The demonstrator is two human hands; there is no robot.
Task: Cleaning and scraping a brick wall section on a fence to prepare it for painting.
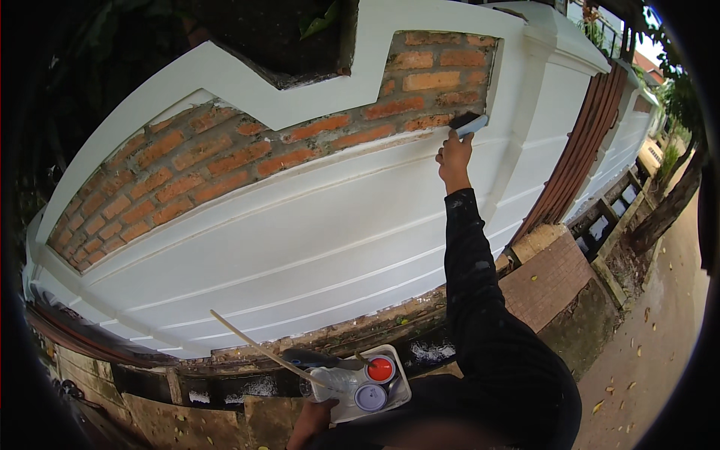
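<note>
Stretched out ahead, my right hand (pixel 454 159) is closed around a brush (pixel 474 124) with dark bristles and a light blue-grey body. Its bristles are at the lower right corner of the exposed brick panel (pixel 300 139), beside the white frame. Low in view, my left hand (pixel 313 421) grips the near left edge of a white tray (pixel 402 391); its fingers are partly hidden. In the tray are an open can of red-orange paint (pixel 380 368), a can with a pale lid (pixel 370 397) and a clear plastic bottle (pixel 330 381). A long wooden stick (pixel 255 345) leans out of it.
The white wall (pixel 300 225) curves across the view, with a planter opening above the bricks. A drain channel (pixel 427 351) runs along its foot. To the right are a brown slatted gate (pixel 574 150), a paved ramp (pixel 546 279), a tree trunk (pixel 671 202) and a road with fallen leaves.
</note>
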